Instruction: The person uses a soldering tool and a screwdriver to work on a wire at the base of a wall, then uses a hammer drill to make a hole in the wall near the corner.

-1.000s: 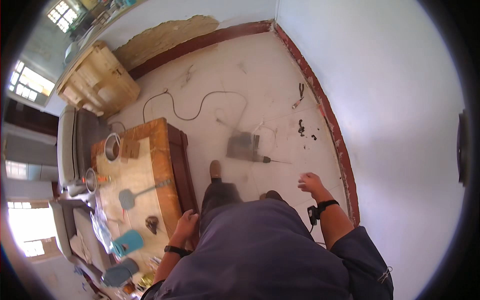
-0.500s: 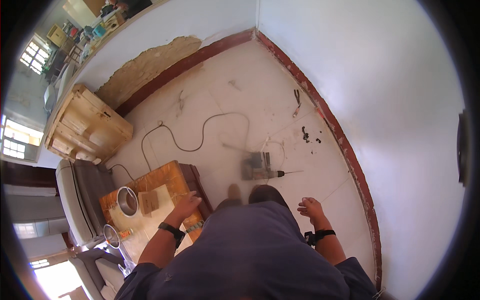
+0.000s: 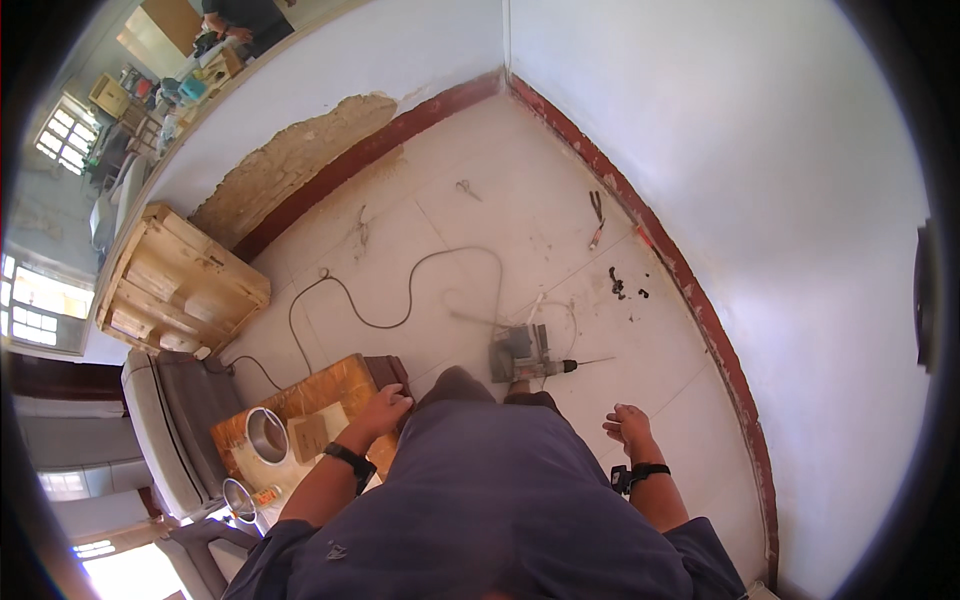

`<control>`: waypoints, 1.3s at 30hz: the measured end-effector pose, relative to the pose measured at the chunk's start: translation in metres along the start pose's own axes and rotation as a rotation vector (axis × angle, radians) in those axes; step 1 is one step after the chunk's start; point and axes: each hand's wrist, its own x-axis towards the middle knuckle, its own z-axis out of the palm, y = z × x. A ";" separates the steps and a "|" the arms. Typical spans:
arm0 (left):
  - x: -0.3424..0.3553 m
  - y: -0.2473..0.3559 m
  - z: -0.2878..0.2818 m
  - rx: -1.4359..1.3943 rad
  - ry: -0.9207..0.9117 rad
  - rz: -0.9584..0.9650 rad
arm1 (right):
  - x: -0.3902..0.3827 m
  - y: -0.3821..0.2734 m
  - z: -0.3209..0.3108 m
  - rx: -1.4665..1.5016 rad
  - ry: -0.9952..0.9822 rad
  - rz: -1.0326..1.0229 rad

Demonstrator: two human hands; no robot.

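Note:
My left hand (image 3: 385, 408), a dark band on its wrist, hangs over the edge of a low wooden table (image 3: 345, 378). Its fingers are loosely bent and hold nothing. On my right side, my right hand (image 3: 630, 425) hangs above the tiled floor, fingers slightly curled and apart, with nothing in it. A power drill (image 3: 525, 355) with a long bit lies on the floor just ahead of my feet, the bit pointing right. The table carries a round metal bowl (image 3: 267, 436) and a small brown cardboard box (image 3: 309, 437).
A cable (image 3: 378, 325) winds across the floor. Pliers (image 3: 597, 215) and dark debris (image 3: 616, 284) lie by the right wall (image 3: 780, 190). A wooden cabinet (image 3: 185, 275) and a grey sofa (image 3: 165, 420) stand left. Another person (image 3: 250, 22) is at the far upper left.
My body has moved forward a little, with one leg stepping ahead toward the drill. The view has tilted slightly. Both hands stay hanging at my sides with nothing in them.

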 end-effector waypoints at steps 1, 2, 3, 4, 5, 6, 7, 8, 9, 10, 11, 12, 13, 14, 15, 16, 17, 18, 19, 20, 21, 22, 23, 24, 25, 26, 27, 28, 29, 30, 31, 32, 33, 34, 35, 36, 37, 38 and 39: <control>0.006 -0.002 -0.002 0.044 0.006 0.028 | 0.000 -0.001 0.002 0.001 0.004 0.005; 0.014 -0.004 -0.006 0.085 0.018 0.056 | -0.001 -0.007 0.007 0.018 0.014 0.007; 0.022 -0.006 -0.008 0.084 0.016 0.056 | -0.002 -0.013 0.012 0.034 0.026 0.009; 0.031 -0.007 -0.010 0.091 0.008 0.077 | -0.002 -0.017 0.015 0.035 0.029 0.009; 0.038 -0.007 -0.015 0.101 -0.004 0.097 | -0.005 -0.017 0.017 0.061 0.046 0.004; 0.047 -0.006 -0.021 0.104 -0.012 0.099 | -0.008 -0.016 0.022 0.087 0.063 -0.002; 0.059 -0.004 -0.028 0.153 -0.027 0.153 | -0.011 -0.014 0.029 0.092 0.069 0.002; 0.070 0.000 -0.036 0.196 -0.040 0.208 | -0.013 -0.015 0.035 0.124 0.096 0.011; 0.081 -0.001 -0.044 0.196 -0.043 0.211 | -0.016 -0.016 0.041 0.157 0.122 0.019; 0.092 -0.002 -0.053 0.183 -0.055 0.203 | -0.019 -0.015 0.047 0.158 0.127 0.019; 0.101 -0.001 -0.060 0.171 -0.071 0.198 | -0.021 -0.010 0.053 0.163 0.124 0.022; 0.101 0.018 -0.072 0.179 -0.082 0.203 | -0.025 -0.009 0.063 0.175 0.122 0.029; 0.099 0.038 -0.083 0.202 -0.115 0.163 | -0.031 -0.008 0.070 0.199 0.129 0.038; 0.097 0.052 -0.094 0.225 -0.143 0.123 | -0.034 -0.008 0.078 0.209 0.136 0.040; 0.106 0.052 -0.099 0.233 -0.153 0.129 | -0.037 -0.007 0.086 0.240 0.142 0.046; 0.118 0.049 -0.103 0.299 -0.131 0.168 | -0.040 -0.005 0.092 0.272 0.149 0.052; 0.127 0.047 -0.108 0.369 -0.117 0.210 | -0.043 -0.004 0.098 0.290 0.166 0.061; 0.133 0.049 -0.112 0.388 -0.146 0.222 | -0.046 -0.004 0.103 0.291 0.155 0.055; 0.140 0.051 -0.116 0.356 -0.156 0.231 | -0.049 -0.003 0.106 0.294 0.146 0.050; 0.144 0.051 -0.119 0.325 -0.170 0.238 | -0.052 -0.002 0.110 0.319 0.173 0.068; 0.150 0.049 -0.120 0.343 -0.203 0.251 | -0.053 -0.004 0.112 0.309 0.174 0.057; 0.156 0.044 -0.120 0.328 -0.196 0.258 | -0.055 -0.003 0.113 0.298 0.175 0.046; 0.160 0.048 -0.121 0.310 -0.180 0.263 | -0.056 -0.002 0.114 0.317 0.195 0.056; 0.163 0.052 -0.120 0.323 -0.202 0.272 | -0.056 0.000 0.114 0.324 0.205 0.061; 0.165 0.056 -0.120 0.351 -0.219 0.267 | -0.058 0.002 0.115 0.329 0.211 0.067; 0.165 0.060 -0.122 0.376 -0.230 0.257 | -0.060 0.004 0.116 0.341 0.222 0.074; 0.165 0.064 -0.123 0.385 -0.241 0.261 | -0.061 0.006 0.117 0.350 0.232 0.073; 0.165 0.067 -0.123 0.375 -0.251 0.262 | -0.063 0.008 0.119 0.358 0.239 0.071; 0.165 0.070 -0.123 0.362 -0.257 0.262 | -0.064 0.008 0.121 0.365 0.243 0.076; 0.165 0.073 -0.125 0.368 -0.262 0.262 | -0.066 0.008 0.123 0.360 0.237 0.082; 0.165 0.076 -0.127 0.368 -0.260 0.265 | -0.067 0.008 0.125 0.354 0.230 0.087; 0.164 0.077 -0.128 0.366 -0.255 0.267 | -0.066 0.009 0.126 0.356 0.229 0.087; 0.164 0.078 -0.129 0.369 -0.253 0.266 | -0.065 0.010 0.128 0.351 0.220 0.095; 0.164 0.078 -0.130 0.364 -0.254 0.269 | -0.065 0.011 0.130 0.345 0.211 0.102; 0.163 0.077 -0.132 0.356 -0.247 0.267 | -0.064 0.009 0.131 0.340 0.201 0.099; 0.163 0.075 -0.133 0.353 -0.236 0.261 | -0.064 0.007 0.132 0.338 0.207 0.097; 0.163 0.074 -0.134 0.356 -0.244 0.259 | -0.064 0.005 0.132 0.336 0.212 0.094; 0.163 0.075 -0.135 0.356 -0.249 0.257 | -0.064 0.003 0.132 0.326 0.198 0.089; 0.162 0.075 -0.135 0.350 -0.233 0.250 | -0.064 0.001 0.131 0.342 0.204 0.091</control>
